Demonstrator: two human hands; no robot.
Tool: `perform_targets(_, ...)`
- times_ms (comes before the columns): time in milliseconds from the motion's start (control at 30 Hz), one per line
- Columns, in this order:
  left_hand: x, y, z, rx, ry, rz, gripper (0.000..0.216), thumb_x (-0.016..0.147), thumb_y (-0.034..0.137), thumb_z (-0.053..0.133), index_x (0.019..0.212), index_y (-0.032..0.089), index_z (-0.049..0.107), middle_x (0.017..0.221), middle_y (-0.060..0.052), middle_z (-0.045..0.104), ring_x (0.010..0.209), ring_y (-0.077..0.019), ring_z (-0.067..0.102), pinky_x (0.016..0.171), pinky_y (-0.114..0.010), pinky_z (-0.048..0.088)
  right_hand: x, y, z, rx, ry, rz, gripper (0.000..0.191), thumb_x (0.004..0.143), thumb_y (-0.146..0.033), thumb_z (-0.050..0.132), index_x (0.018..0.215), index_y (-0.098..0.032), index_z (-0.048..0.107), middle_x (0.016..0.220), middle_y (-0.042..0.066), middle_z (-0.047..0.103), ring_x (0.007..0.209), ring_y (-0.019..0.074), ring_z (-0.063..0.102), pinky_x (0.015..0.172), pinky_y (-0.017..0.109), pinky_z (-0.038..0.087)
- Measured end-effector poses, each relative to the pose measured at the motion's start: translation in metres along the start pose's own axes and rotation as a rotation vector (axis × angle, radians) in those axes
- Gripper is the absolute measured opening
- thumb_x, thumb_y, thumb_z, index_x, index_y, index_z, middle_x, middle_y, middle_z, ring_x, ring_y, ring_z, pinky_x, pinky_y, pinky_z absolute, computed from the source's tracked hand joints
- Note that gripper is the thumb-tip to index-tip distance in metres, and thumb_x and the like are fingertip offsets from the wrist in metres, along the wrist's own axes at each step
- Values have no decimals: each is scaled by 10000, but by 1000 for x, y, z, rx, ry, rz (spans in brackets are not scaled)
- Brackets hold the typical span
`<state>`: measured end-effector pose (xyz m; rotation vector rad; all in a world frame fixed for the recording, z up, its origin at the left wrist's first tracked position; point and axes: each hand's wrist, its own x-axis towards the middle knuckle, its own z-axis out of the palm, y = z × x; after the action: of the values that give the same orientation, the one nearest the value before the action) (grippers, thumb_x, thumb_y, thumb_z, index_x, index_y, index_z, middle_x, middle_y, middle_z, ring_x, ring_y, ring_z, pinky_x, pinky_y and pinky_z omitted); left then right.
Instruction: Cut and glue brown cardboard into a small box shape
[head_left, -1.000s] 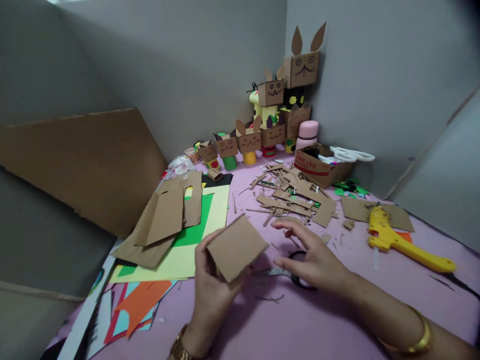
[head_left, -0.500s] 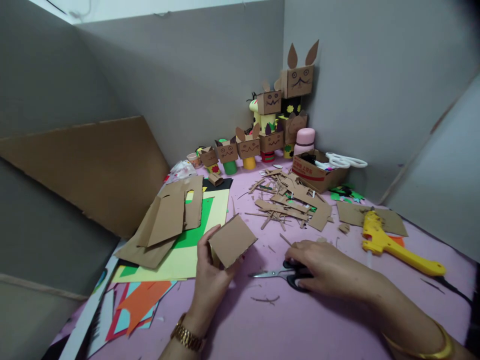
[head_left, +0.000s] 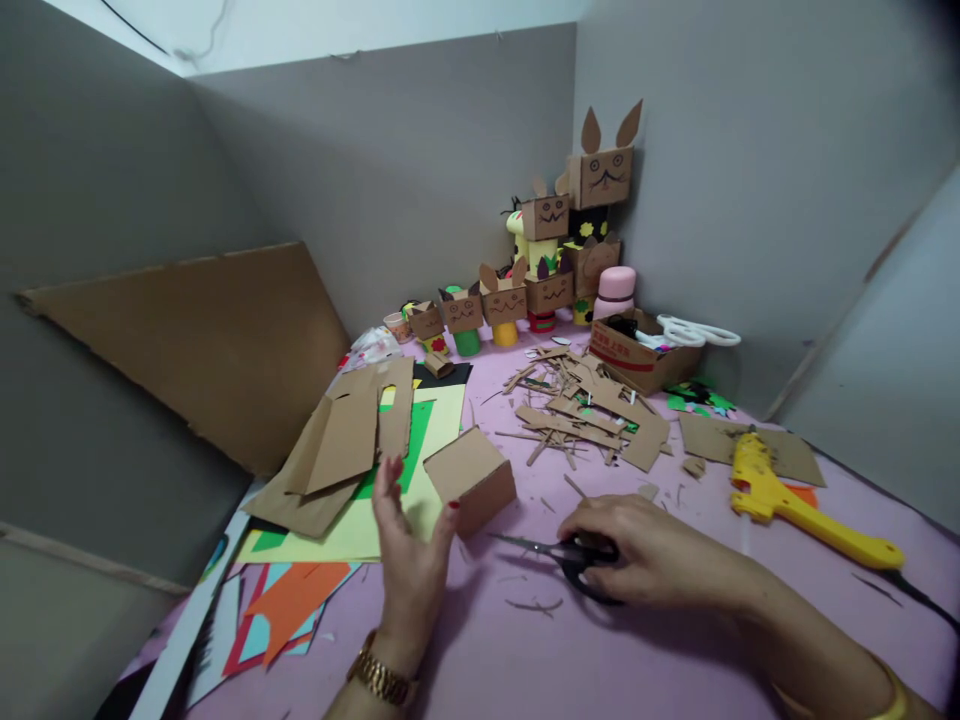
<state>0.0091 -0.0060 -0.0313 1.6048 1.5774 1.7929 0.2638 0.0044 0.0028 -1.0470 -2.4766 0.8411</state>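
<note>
A small brown cardboard box (head_left: 487, 492) rests on the pink tabletop, its closed top facing up. Just in front of it and to the left is my left hand (head_left: 411, 560), fingers spread and holding nothing. My right hand (head_left: 637, 550) grips the black handles of a pair of scissors (head_left: 551, 550). Their blades point left toward the box's lower corner and look nearly closed. Thin cardboard trimmings (head_left: 534, 606) lie on the table below the blades.
Cardboard sheets (head_left: 341, 440) lie on coloured paper at left, with orange paper scraps (head_left: 296, 605) nearer. Cardboard offcuts (head_left: 600, 410) are heaped beyond my right hand. A yellow glue gun (head_left: 817, 520) lies at right. Cardboard animal figures (head_left: 504, 305) and a scissors-filled carton (head_left: 637, 358) stand behind.
My left hand has let go of the cardboard box and opened beside it. The box now sits on the table. My right hand has lifted the scissors slightly, and the view has tilted a little.
</note>
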Motion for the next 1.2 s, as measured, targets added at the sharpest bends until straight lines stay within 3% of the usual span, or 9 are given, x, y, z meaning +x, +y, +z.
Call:
perform_targets(133, -8, 11, -13, 10, 216, 338, 530, 799, 250, 636, 1292, 281, 445, 1197, -71, 499, 1172, -255, 481, 1067, -468, 312, 1, 4, -1, 541, -68, 91, 350, 746, -190, 623, 1095, -207, 647, 720, -11, 620, 606, 128, 544, 553, 230, 413)
perform_targets(267, -19, 17, -18, 22, -54, 367, 408, 853, 205, 553, 1250, 282, 498, 1013, -45, 561, 952, -222, 554, 897, -386, 448, 4, 6, 7, 1068, -166, 166, 401, 710, -363, 757, 1055, -192, 646, 622, -41, 601, 481, 82, 527, 464, 179, 388)
perform_targets(333, -24, 18, -17, 62, -216, 350, 476, 877, 205, 527, 1334, 285, 425, 1050, -57, 572, 917, -207, 567, 844, -352, 473, 7, 4, 16, 1298, -184, 128, 471, 636, -421, 820, 1004, -179, 653, 652, -25, 628, 455, 71, 530, 434, 166, 379)
perform_targets(433, -30, 19, -13, 77, -318, 348, 547, 904, 253, 505, 1416, 291, 315, 1108, -75, 579, 896, -193, 589, 780, -316, 498, 12, 0, 31, 1562, -199, 50, 525, 598, -435, 851, 995, -146, 666, 672, 0, 650, 421, 47, 498, 404, 147, 343)
perform_targets(600, -36, 21, -12, -3, -322, 334, 491, 929, 330, 473, 1401, 288, 343, 982, -43, 616, 792, -158, 595, 713, -268, 493, 15, -3, 45, 1630, -285, 15, 506, 571, -418, 860, 913, -90, 681, 591, -4, 630, 330, 32, 442, 317, 136, 280)
perform_targets(767, -38, 28, -10, -213, -501, 68, 395, 916, 373, 497, 1307, 333, 454, 894, -4, 624, 761, -143, 591, 691, -242, 494, 10, -4, 49, 1679, -409, -10, 498, 682, -420, 803, 1036, -126, 615, 655, 43, 701, 411, 85, 578, 407, 152, 447)
perform_targets(933, -39, 35, -5, -495, -673, -280, 363, 854, 438, 591, 1188, 297, 591, 929, -14, 665, 824, -157, 621, 752, -259, 489, 8, -9, 56, 1757, -511, -19, 535, 605, -319, 876, 1016, -100, 613, 703, 70, 715, 527, 103, 649, 523, 173, 514)
perform_targets(1133, -35, 32, -2, -618, -723, -418, 349, 799, 434, 668, 1103, 263, 654, 773, 14, 664, 669, -109, 584, 680, -228, 467, 12, -11, 53, 1636, -464, -65, 497, 613, -319, 865, 991, -139, 598, 659, 6, 659, 486, 71, 576, 471, 142, 444)
perform_targets(1200, -32, 31, -2, -608, -692, -399, 343, 805, 445, 655, 1092, 256, 655, 737, 16, 658, 652, -113, 583, 649, -224, 468, 13, -13, 51, 1513, -359, -55, 491, 582, -308, 873, 963, -148, 609, 665, -28, 607, 488, 49, 508, 455, 126, 381)
